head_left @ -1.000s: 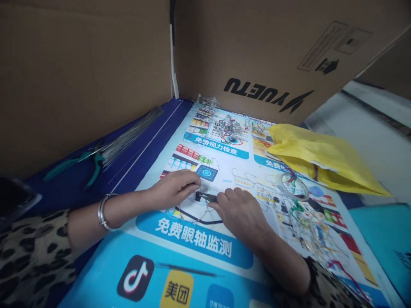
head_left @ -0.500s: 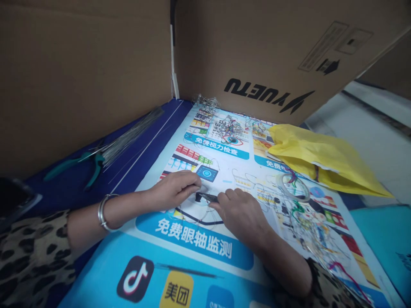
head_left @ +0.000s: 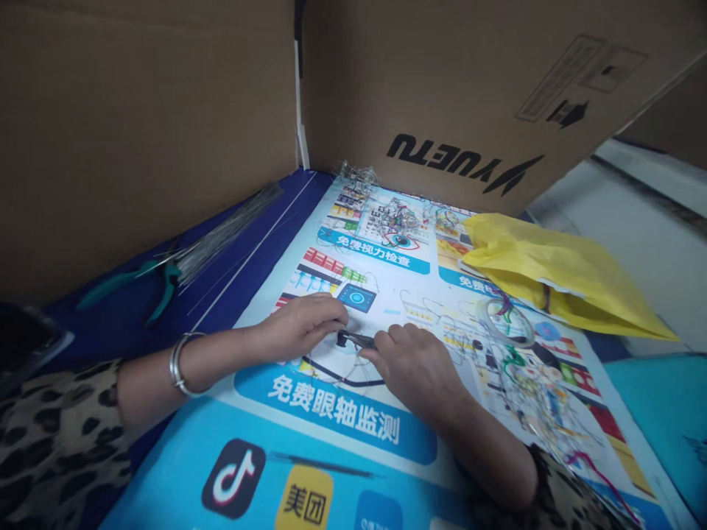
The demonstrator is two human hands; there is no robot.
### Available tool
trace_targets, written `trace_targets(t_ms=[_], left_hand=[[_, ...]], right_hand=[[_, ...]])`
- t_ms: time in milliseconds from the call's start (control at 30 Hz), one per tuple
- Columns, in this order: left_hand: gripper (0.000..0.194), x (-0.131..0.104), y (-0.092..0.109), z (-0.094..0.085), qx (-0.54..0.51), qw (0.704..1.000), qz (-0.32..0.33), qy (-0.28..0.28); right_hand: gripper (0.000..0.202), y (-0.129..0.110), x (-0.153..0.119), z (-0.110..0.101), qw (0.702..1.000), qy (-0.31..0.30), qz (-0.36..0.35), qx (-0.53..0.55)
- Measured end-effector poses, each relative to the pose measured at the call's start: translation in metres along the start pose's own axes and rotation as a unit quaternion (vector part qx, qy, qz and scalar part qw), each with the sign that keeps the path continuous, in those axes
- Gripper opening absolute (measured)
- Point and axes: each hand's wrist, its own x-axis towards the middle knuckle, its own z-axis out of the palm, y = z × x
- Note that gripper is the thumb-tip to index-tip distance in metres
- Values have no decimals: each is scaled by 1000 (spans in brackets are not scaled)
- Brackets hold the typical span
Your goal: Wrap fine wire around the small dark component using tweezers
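Observation:
My right hand (head_left: 414, 372) is closed around a dark, narrow-jawed tool (head_left: 361, 341) that looks like small pliers; its handles are hidden in the palm. The jaws point left at a small black piece (head_left: 341, 338), and I cannot tell whether they grip it. Just left of that, my left hand (head_left: 306, 324) is pinched shut with its fingertips close to the black piece. What it pinches is too small to make out. Thin wire loops (head_left: 353, 379) lie on the printed sheet (head_left: 342, 456) below and around both hands.
Teal-handled pliers (head_left: 166, 291) and a bundle of straight wires (head_left: 226, 232) lie at the left. Tangled wires (head_left: 398, 217) are at the back. A tape roll (head_left: 505, 324) and yellow bag (head_left: 563, 272) sit at the right. Cardboard walls (head_left: 442, 73) stand behind; thin dark rods (head_left: 325, 465) lie in front.
Both hands and the tool stay almost in place. The whole view has shifted very slightly.

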Motion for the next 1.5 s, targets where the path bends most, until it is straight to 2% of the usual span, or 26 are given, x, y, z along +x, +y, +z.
trace_targets(t_ms=[833, 1500], left_hand=[[12, 0, -4, 3, 0, 1000, 25, 5], [15, 0, -7, -2, -30, 998, 43, -28]], right_hand=[[31, 0, -1, -1, 1000, -8, 5, 7], [34, 9, 2, 2, 998, -4, -60, 17]])
